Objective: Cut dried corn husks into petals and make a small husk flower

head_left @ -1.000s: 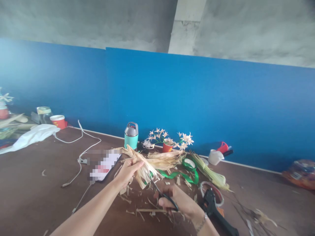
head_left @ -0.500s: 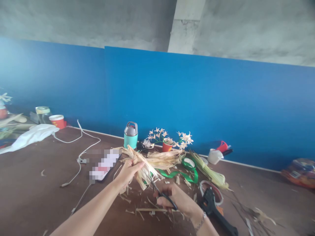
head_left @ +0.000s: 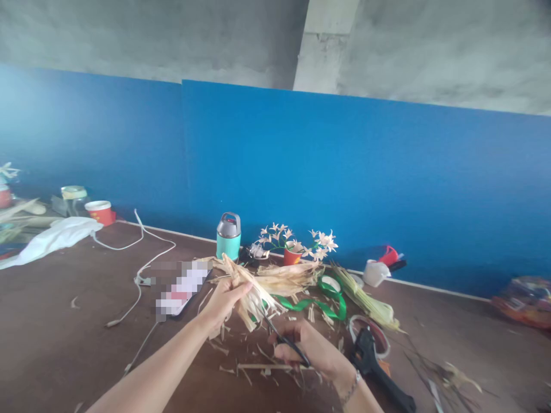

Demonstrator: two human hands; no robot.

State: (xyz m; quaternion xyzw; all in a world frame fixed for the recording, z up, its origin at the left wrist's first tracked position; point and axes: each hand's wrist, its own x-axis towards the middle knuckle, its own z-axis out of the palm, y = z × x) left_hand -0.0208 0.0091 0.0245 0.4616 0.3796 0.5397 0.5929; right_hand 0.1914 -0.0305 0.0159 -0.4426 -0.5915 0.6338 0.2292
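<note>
My left hand is closed around a bundle of dry corn husk strips, holding it above the brown table. My right hand grips black-handled scissors, whose blades point up and left into the lower ends of the husk strips. Cut husk scraps lie scattered on the table below both hands.
A phone with a white cable lies left of my hands. Behind are a teal flask, a small pot of husk flowers, green ribbon, green stalks. A black glue gun lies at right.
Hands and scissors stay almost in place; the view has drifted very slightly.
</note>
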